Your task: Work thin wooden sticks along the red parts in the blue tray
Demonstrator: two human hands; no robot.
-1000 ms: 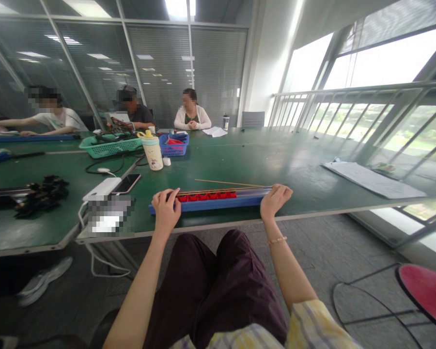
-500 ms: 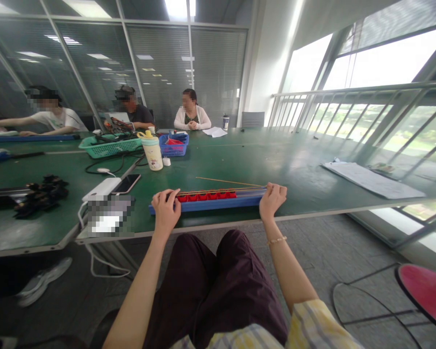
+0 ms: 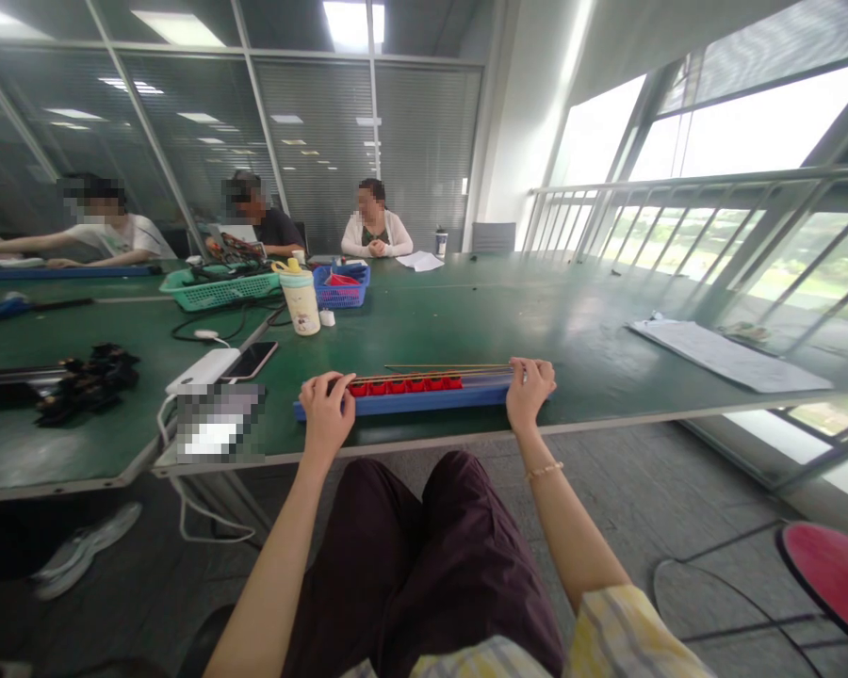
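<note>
Right now, the person's left hand (image 3: 325, 411) and right hand (image 3: 530, 391) both rest near the front edge of a green tabletop (image 3: 537, 320), at the two ends of a long blue plastic bar (image 3: 402, 402). This bar lies level, along the edge, and on it sit a row of small red blocks (image 3: 402, 385) and several thin wooden sticks (image 3: 445, 368). The left fingers (image 3: 332, 384) are curled closed over the bar's left part, just beside the red blocks, and the right fingers (image 3: 527, 373) are curled closed over its right end, so both hands seem to have hold of it. From the bar, at about ten o'clock, lie a white power bank (image 3: 202, 370) and a black smartphone (image 3: 252, 360); at eleven o'clock stands a cream plastic bottle (image 3: 301, 309).
</note>
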